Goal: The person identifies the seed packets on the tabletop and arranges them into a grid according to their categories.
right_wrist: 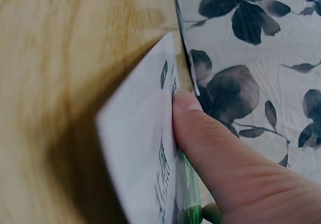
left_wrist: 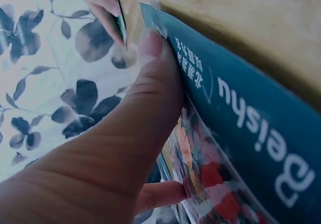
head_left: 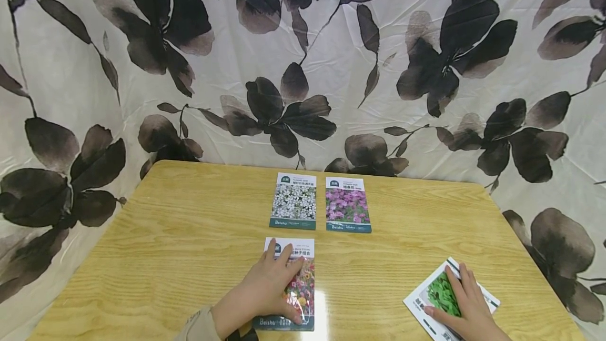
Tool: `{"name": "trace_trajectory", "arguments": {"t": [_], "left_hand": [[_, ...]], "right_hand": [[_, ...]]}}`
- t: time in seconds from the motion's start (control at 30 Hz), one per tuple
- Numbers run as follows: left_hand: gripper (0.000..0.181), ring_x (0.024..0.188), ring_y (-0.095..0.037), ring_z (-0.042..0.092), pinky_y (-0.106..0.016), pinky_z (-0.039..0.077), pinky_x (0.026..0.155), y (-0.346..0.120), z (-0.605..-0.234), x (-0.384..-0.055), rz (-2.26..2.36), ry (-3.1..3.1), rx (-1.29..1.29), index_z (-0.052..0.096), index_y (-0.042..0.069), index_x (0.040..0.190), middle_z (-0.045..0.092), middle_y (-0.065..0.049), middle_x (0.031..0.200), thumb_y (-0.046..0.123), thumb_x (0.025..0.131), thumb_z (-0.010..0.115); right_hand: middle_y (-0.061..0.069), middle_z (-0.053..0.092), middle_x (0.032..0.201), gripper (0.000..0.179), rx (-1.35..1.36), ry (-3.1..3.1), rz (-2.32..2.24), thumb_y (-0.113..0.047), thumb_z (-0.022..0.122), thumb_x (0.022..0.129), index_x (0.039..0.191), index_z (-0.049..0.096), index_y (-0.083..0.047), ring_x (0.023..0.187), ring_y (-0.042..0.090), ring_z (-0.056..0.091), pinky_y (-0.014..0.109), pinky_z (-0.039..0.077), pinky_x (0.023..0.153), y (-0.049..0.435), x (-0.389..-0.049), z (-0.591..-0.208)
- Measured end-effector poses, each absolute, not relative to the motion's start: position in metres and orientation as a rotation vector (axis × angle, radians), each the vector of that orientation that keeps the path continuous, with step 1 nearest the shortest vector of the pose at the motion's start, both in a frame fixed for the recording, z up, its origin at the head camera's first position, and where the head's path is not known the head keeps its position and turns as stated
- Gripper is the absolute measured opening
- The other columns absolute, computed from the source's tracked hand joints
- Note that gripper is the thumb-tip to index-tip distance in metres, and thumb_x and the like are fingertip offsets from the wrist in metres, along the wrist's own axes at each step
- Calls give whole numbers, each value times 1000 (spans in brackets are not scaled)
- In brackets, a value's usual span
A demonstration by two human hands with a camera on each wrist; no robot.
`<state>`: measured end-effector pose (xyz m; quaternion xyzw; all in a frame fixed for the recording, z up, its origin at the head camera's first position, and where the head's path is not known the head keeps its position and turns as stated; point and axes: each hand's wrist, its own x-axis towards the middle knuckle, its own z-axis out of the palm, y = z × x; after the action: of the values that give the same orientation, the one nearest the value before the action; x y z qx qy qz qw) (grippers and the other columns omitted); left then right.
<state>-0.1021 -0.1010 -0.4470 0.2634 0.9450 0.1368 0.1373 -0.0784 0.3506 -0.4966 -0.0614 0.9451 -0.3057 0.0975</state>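
My left hand (head_left: 272, 286) rests spread over a seed packet with mixed colourful flowers (head_left: 305, 278), which lies on the table. Its thumb (left_wrist: 150, 48) presses near a corner of the packet's dark teal "Beishu" strip, and another fingertip touches the flower picture. At the right, my right hand (head_left: 473, 307) lies across a white seed packet with green leaves (head_left: 440, 293), turned at an angle. The thumb (right_wrist: 200, 118) rests against its printed face. In the right wrist view a shadow falls beside the packet's edge; whether it is lifted I cannot tell.
Two more packets lie side by side farther back: one with white flowers (head_left: 293, 201), one with pink flowers (head_left: 347, 205). The wooden table (head_left: 189, 214) ends at a floral-patterned cloth (head_left: 227, 67) behind and at both sides.
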Motion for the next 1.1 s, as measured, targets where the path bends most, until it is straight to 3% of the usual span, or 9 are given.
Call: {"name": "trace_trajectory", "arguments": {"t": [1.1], "left_hand": [[112,136,-62,24,-64,50,86,-103,-449,-104,330,2759,790,50,15,147,39,-23,150,79,58,74]], "right_hand": [[37,-12,157,102,-224,2824,-904,-40,72,87,158,11,2,137,64,-13,85,4,93,350,-77,-502]]}}
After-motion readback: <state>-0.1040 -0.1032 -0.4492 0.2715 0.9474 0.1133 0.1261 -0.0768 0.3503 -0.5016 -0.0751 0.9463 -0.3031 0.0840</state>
